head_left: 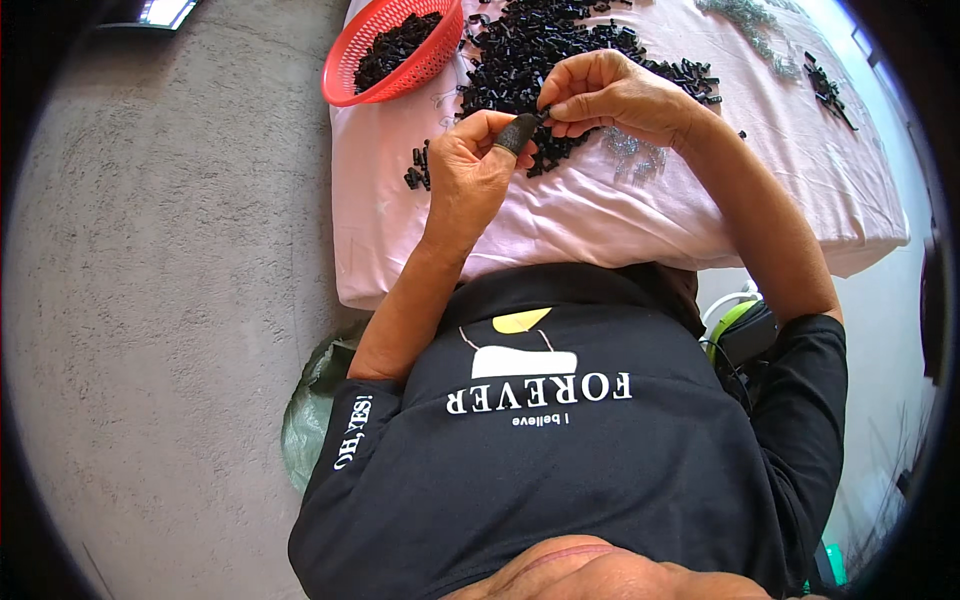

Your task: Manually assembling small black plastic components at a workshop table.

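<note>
My two hands meet over the near edge of a heap of small black tubular pieces point(520, 65). My left hand point(468, 175) is closed in a pinch, with a dark cover point(516, 134) over its thumb. Thumb and fingers of my right hand point(630, 100) pinch from the other side. Between the fingertips is a small black piece point(543, 114), mostly hidden, so its exact shape cannot be made out. Close to my right wrist lies a small cluster of clear, shiny pieces point(630, 150). A few loose black pieces point(418, 168) lie left of my left hand.
A red perforated basket point(342, 92) of black pieces stands at the table's far left, tilted. Pink cloth point(385, 270) covers the table. More clear pieces point(745, 25) and black ones point(826, 95) lie far right. A greenish plastic bag point(305, 430) is on the floor at left.
</note>
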Available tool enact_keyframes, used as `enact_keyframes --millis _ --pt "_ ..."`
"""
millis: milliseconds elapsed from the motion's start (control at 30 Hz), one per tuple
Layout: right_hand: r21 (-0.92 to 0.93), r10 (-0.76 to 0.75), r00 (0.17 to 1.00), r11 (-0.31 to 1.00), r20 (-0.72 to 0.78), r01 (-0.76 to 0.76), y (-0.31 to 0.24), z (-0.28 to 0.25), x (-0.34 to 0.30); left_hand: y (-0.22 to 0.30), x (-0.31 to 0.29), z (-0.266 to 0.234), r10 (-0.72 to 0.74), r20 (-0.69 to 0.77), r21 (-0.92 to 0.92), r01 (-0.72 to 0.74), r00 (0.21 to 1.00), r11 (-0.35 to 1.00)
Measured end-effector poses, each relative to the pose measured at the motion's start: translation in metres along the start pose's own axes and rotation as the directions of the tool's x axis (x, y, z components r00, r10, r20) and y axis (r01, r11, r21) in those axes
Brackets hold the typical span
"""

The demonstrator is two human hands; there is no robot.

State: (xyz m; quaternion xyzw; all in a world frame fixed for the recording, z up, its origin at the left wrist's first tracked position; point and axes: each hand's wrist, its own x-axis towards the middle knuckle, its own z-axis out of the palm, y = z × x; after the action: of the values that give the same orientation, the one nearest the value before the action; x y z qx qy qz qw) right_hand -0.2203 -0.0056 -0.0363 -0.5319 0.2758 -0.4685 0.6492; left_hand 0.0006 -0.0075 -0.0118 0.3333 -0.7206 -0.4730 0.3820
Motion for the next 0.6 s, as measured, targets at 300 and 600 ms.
enact_keyframes --millis 300,600 --pt "0.006 -0.013 0.999 1.000 0.029 0.012 0.005 0.004 0.000 0.000 -0.008 -0.001 0.240 0.034 0.306 -0.239 0.970 0.922" --pt "0.032 -0.054 0.994 0.998 0.090 0.051 0.006 0.008 0.001 0.003 -0.015 0.002 0.455 0.029 0.447 -0.418 0.890 0.791"
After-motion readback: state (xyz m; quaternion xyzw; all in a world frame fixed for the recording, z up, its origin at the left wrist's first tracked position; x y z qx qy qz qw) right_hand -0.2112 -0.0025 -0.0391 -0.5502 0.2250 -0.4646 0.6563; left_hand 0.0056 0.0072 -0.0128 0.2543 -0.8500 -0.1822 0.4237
